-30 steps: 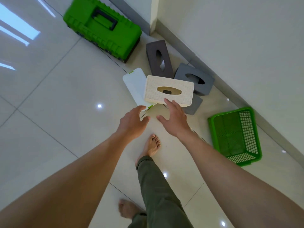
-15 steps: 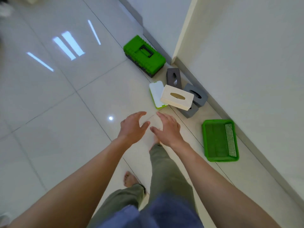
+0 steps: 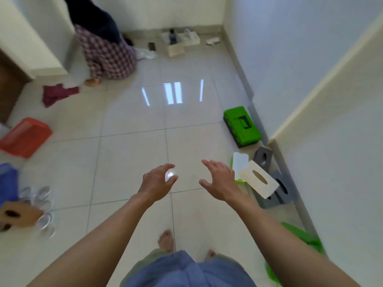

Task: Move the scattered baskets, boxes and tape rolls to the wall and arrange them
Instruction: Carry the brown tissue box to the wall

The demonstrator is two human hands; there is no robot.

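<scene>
My left hand [image 3: 157, 181] and my right hand [image 3: 219, 181] hover over the floor with fingers loosely spread, holding nothing. By the right wall lie a green toolbox [image 3: 241, 126], a white-and-green flat box [image 3: 239, 162], a cream tissue box [image 3: 259, 181] resting on grey tissue boxes [image 3: 281, 189], a dark grey one [image 3: 263, 158] and a blurred green basket [image 3: 304, 239]. At the left edge are a red basket [image 3: 24, 136], a blue box [image 3: 7, 181], several clear tape rolls [image 3: 43, 210] and a brown cardboard tissue box [image 3: 16, 214].
A person in checked trousers [image 3: 107, 52] crouches at the far left by a cabinet [image 3: 27, 40]. A maroon cloth [image 3: 57, 95] lies on the tiles. White boxes and small items [image 3: 180, 41] sit against the far wall. My bare feet [image 3: 165, 240] stand below.
I have stood up and my view turned left from the wall pile toward the room. Both hands drew away from the cream tissue box, which stays on the grey boxes.
</scene>
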